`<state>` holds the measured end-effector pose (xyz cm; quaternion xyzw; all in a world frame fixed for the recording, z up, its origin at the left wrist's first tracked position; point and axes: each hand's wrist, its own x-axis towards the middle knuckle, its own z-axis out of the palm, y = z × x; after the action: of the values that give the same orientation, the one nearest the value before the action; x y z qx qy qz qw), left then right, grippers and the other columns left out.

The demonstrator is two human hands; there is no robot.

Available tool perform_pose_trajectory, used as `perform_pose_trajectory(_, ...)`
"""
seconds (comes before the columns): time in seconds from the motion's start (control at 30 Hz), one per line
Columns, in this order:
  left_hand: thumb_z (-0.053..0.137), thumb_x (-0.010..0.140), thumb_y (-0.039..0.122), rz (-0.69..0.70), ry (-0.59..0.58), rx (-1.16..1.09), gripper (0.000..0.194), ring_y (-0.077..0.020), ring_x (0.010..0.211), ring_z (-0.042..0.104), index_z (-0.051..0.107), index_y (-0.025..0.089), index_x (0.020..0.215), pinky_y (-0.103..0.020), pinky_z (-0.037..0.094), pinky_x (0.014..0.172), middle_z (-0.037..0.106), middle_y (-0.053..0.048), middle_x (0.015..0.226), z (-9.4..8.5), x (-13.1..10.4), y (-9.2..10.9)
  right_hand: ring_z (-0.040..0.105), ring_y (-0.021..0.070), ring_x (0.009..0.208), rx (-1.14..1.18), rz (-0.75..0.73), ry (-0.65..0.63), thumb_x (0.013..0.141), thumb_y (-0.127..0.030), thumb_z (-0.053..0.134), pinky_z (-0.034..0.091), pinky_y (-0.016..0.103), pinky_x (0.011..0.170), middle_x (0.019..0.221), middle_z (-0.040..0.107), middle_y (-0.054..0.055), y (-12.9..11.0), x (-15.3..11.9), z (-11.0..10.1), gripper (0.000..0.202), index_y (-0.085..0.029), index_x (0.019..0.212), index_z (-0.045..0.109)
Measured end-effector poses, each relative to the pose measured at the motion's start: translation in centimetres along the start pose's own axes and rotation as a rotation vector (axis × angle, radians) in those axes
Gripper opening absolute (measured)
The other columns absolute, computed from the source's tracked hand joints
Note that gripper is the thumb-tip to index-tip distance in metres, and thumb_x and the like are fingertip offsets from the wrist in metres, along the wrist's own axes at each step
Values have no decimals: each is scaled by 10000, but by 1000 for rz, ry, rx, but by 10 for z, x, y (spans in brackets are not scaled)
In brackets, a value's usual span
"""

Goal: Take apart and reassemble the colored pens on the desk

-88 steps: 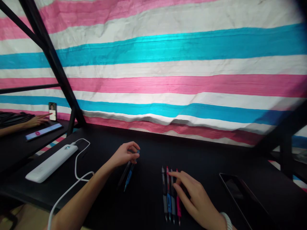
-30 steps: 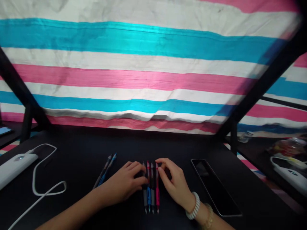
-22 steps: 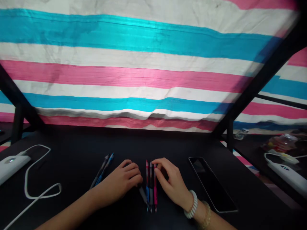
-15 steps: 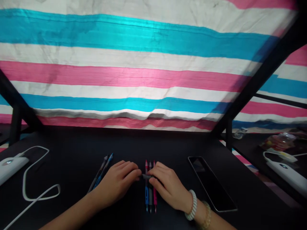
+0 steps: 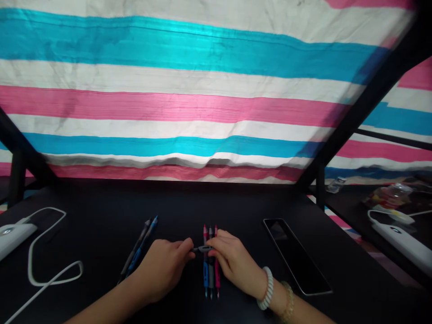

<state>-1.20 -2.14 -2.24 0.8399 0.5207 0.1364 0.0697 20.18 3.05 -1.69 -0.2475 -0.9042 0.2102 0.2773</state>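
Observation:
Three pens lie side by side on the black table: a blue pen (image 5: 205, 272), a grey pen (image 5: 211, 274) and a pink pen (image 5: 218, 276). Above their middle, a small grey pen (image 5: 203, 249) is held crosswise between both hands. My left hand (image 5: 170, 263) pinches its left end; my right hand (image 5: 234, 261) pinches its right end, beside the pink pen. Part of the held pen is hidden by the fingers. Left of my left hand lie a dark pen (image 5: 135, 249) and another blue pen (image 5: 143, 247), both slanted.
A phone (image 5: 297, 256) lies on the right of the table (image 5: 189, 202). On the left are a white device (image 5: 15, 236) and its looping white cable (image 5: 30, 265). Black frame bars slope along both sides before a striped sheet (image 5: 189, 108).
My left hand has turned, its fingers now folded around the left end of the grey pen. More of that pen shows between the hands. The view has shifted slightly.

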Motion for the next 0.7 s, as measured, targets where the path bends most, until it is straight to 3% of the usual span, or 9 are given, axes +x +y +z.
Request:
perform_pose_trajectory(0.23, 289, 992, 326, -58, -42, -163, 287, -195, 597, 609, 497, 234, 816, -289, 325, 557, 619, -6, 656, -9, 1, 3, 524, 214, 813, -93, -85, 53, 966, -133, 415, 456, 381, 804, 834, 645, 74, 1, -3, 2, 220, -162, 1018, 627)
perform_pose_trajectory(0.57, 370, 981, 390, -102, -92, -481, 365, -123, 544, 479, 520, 210, 702, -238, 337, 551, 484, 45, 578, -14, 2, 4, 509, 200, 750, -254, -265, 129, 980, -89, 379, 446, 353, 690, 771, 647, 74, 2, -6, -2, 298, -149, 1154, 613)
perform_pose_trajectory(0.7, 415, 977, 337, -29, 58, -471, 227, -140, 704, 586, 590, 217, 895, -237, 414, 660, 623, 8, 784, -14, 2, 1, 519, 202, 782, -210, -259, 175, 979, -89, 400, 458, 359, 715, 842, 663, 83, 4, -7, -3, 320, -153, 1246, 564)
